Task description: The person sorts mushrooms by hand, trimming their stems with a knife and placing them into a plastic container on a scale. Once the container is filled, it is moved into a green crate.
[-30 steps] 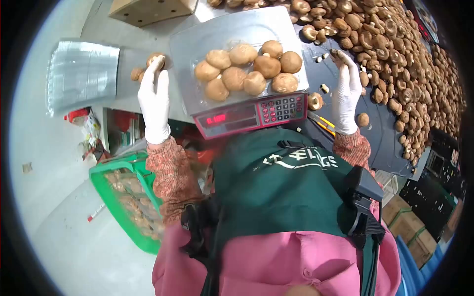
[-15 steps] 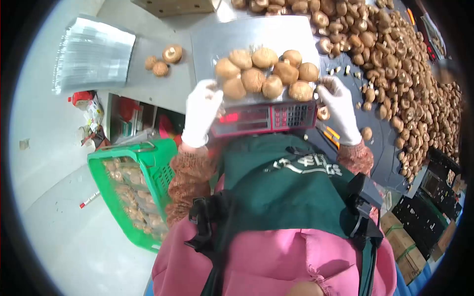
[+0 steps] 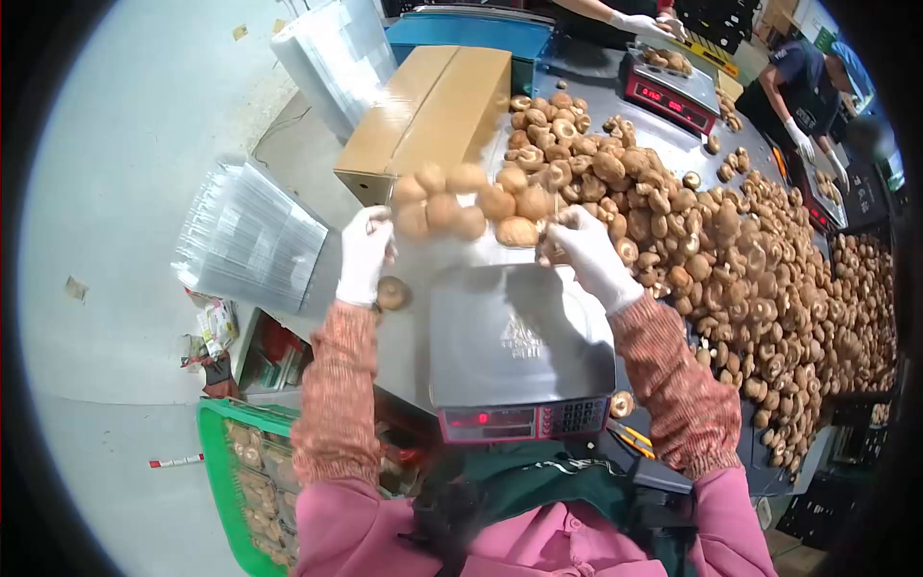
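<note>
1. Just above the middle of the frame, a clear tray of mushrooms (image 3: pixel 466 213) is held in the air beyond the scale (image 3: pixel 519 337), close to the cardboard box (image 3: pixel 428 111).
2. The gloved left hand (image 3: pixel 365 252) has its fingers closed on the tray's left edge.
3. The gloved right hand (image 3: pixel 588 252) grips the tray's right edge, beside the loose mushroom pile (image 3: pixel 760 288).

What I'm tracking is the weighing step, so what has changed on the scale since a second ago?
The left hand and right hand closed on the ends of the tray of mushrooms and lifted it off the scale, away from the person toward the cardboard box. The scale pan now lies bare. The mushroom pile, green basket and stack of bags stayed put.
</note>
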A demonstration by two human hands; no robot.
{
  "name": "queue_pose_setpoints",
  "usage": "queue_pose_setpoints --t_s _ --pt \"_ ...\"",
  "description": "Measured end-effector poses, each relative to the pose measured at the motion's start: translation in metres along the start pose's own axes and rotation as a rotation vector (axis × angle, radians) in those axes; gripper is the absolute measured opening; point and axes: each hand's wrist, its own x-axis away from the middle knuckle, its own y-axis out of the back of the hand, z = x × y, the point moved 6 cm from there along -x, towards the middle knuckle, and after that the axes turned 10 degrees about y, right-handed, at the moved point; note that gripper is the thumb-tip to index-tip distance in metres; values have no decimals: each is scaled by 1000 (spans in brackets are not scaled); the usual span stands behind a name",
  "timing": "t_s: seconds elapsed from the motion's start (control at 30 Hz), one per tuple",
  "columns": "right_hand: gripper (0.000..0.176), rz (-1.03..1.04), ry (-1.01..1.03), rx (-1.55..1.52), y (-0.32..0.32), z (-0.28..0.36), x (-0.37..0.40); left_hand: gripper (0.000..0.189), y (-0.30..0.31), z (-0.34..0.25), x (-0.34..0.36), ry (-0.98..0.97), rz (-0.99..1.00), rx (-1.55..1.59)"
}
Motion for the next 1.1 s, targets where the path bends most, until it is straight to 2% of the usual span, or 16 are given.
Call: queue_pose_setpoints --t_s 0.17,0.23,0.3,0.33,0.37,0.4,0.43,0.5,0.57,0.63,0.73,0.87,0.97,1.0,1.03,1.1 --pt "20 -56 -35 -185 -31 -27 -98 31 18 12 -105 52 -82 137" --pt "19 -85 -6 -236 -37 -36 -133 35 21 2 -115 27 -123 289" --pt "20 -40 31 -218 -47 -38 -160 40 31 -6 -103 -53 -139 175" --pt "27 -102 42 -339 -54 -37 -172 43 38 -8 -91 -128 -153 90" --pt "31 -2 222 -234 -54 -41 -189 45 45 -10 -77 -203 -165 3" --pt "34 94 400 -127 -47 -64 -209 45 58 -19 -56 -282 -280 -218" --pt "36 135 321 -179 -48 -52 -190 44 71 -33 -34 -361 -393 -441" --pt "41 204 154 -274 -53 -23 -149 44 94 -83 18 -742 -756 -1065" --pt "41 120 -30 -155 -44 -10 -94 42 129 -105 47 -775 -1125 -1269" --pt "44 150 7 -128 -16 -12 -45 34 194 -90 39 -480 -1127 -1466" --pt "44 -65 -22 -184 43 -11 33 27 255 -71 20 -162 -862 -1428" --pt "43 -312 45 -213 160 -32 129 15 284 -70 -2 -325 -748 -1330" --pt "40 -587 130 -315 228 -36 226 24 339 -54 -41 -167 -582 -1231" --pt "40 -663 189 -282 239 -32 253 23 360 -50 -55 -251 -527 -1160" --pt "41 -749 230 -235 252 -30 284 21 381 -41 -74 -59 -380 -972" --pt "40 -826 245 -258 274 -34 335 18 407 -49 -95 -49 -298 -933"
